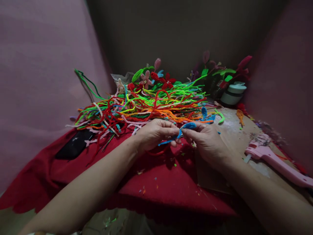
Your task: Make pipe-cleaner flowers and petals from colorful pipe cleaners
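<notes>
Both of my hands meet over the red cloth, just in front of a heap of pipe cleaners (156, 104) in many colours. A blue pipe cleaner (189, 125), bent into a petal-like loop at one end, runs between them. My left hand (158, 132) pinches its lower part, and a straight tail pokes out below the fingers. Near the loop, my right hand (206, 140) grips it between thumb and forefinger. Some fingertips of each hand are hidden. More blue looped pieces (204, 113) lie just beyond my right hand.
A pink glue gun (274, 158) lies on a cardboard sheet (230, 130) at the right. At the left is a black phone (74, 145). Finished pipe-cleaner flowers (158, 78) and a pale lidded jar (233, 93) stand at the back. Scraps dot the red cloth (161, 182).
</notes>
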A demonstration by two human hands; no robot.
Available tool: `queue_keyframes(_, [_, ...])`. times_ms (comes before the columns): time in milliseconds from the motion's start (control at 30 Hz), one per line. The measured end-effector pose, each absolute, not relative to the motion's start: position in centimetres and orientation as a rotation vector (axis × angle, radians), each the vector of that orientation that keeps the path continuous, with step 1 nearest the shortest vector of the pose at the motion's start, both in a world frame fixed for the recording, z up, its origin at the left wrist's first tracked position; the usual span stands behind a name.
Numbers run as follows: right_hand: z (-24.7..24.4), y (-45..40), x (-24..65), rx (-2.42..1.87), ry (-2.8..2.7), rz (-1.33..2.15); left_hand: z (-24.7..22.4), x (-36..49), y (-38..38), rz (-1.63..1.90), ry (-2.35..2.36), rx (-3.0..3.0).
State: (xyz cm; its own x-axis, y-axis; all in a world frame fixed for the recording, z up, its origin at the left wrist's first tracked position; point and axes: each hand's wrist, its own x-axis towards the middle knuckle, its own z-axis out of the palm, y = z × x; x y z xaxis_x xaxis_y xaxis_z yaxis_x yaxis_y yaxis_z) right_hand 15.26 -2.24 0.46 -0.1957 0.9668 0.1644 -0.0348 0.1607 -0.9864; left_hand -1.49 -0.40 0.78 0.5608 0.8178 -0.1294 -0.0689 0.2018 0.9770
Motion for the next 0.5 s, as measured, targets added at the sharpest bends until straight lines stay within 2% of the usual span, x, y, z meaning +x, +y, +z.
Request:
queue_keyframes(300, [-0.6,-2.0,15.5,-0.984,-1.544,1.18,0.9,-1.1,-0.7,0.616,0.882,1.231])
queue_keyframes(400, [-0.8,-2.0,15.3,-1.019,-1.534,1.128,0.9,-0.6,-1.3,0.689,1.091,1.581])
queue_keyframes(500, [-1.0,-1.9,15.1,-1.044,-1.435,1.211,0.2,0.2,-2.1,0.905,1.319,2.228])
